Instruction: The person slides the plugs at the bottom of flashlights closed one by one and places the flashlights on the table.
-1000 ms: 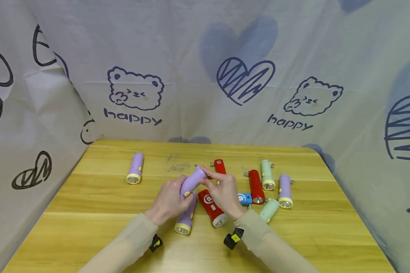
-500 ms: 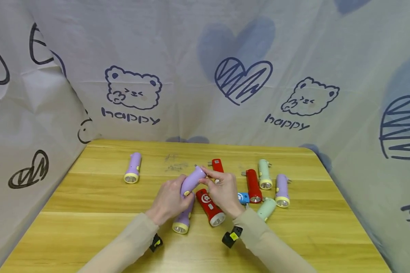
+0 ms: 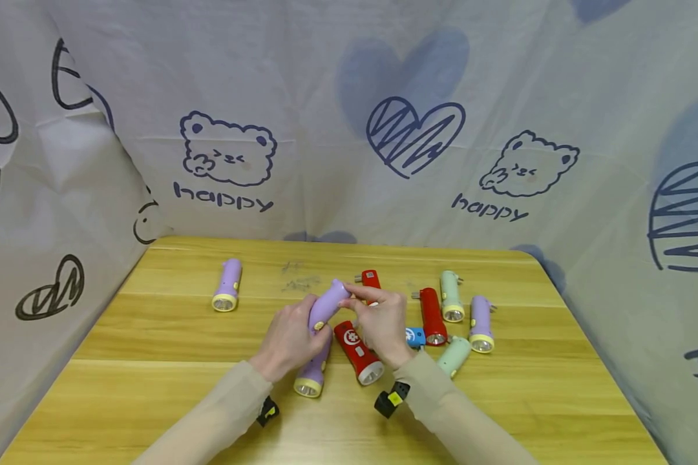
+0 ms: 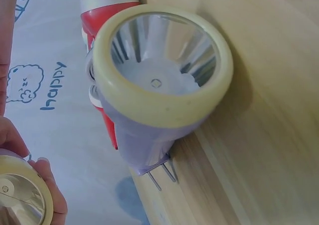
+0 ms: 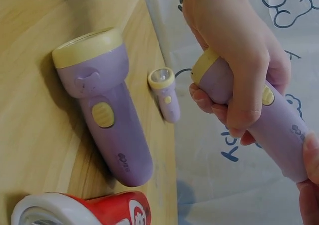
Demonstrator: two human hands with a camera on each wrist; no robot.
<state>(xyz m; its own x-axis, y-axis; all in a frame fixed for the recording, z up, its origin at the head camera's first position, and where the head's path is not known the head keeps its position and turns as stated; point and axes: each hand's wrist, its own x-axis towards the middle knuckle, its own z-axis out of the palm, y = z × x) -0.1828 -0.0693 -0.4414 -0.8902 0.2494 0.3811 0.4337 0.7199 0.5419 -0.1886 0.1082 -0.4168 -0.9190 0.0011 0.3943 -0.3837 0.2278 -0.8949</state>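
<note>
Left hand (image 3: pixel 291 341) wrapped round my torch (image 3: pixel 327 306), right hand (image 3: pixel 386 323) pinching its end; if I loosen up, could drop on the red one (image 3: pixel 357 354).

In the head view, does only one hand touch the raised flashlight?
No, the left hand grips the flashlight while the right hand touches its end.

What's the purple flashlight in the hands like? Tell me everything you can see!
The purple flashlight looks like smooth plastic, with a pale yellow rim at its head, a yellow switch and dark printing on its body. A shiny reflector sits inside the rim; its light looks off. The left hand wraps around its head end, and the right hand pinches its other end. It is held tilted above the wooden table, tail pointing away from the person.
</note>
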